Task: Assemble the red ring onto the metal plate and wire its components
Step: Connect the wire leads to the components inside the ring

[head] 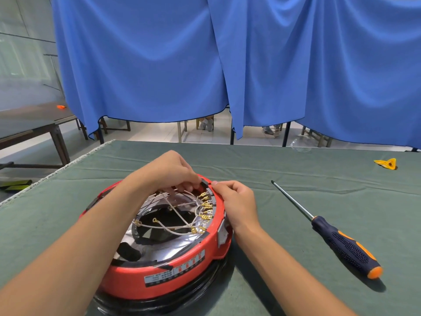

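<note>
Desk (284, 179) under green cloth; red ring (182, 274) sits on the metal plate (157, 245) at our 6 o'clock, wires (180, 215) crossing the centre. Left hand (168, 169) at the ring's 12 o'clock, fingers curled down pinching a wire end, we judge. Right hand (237, 201) grips the rim at 2 o'clock, by the brass terminals (206, 207). Screwdriver (337, 236) lies idle at 3 o'clock. Risk: lead pushed onto the wrong spade, since they're tightly packed; hard tug could bend a terminal or shift the ring.

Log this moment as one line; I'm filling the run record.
stage: wiring | left hand: pinching white wire | right hand: steadying red ring rim | screwdriver: idle on table
</note>
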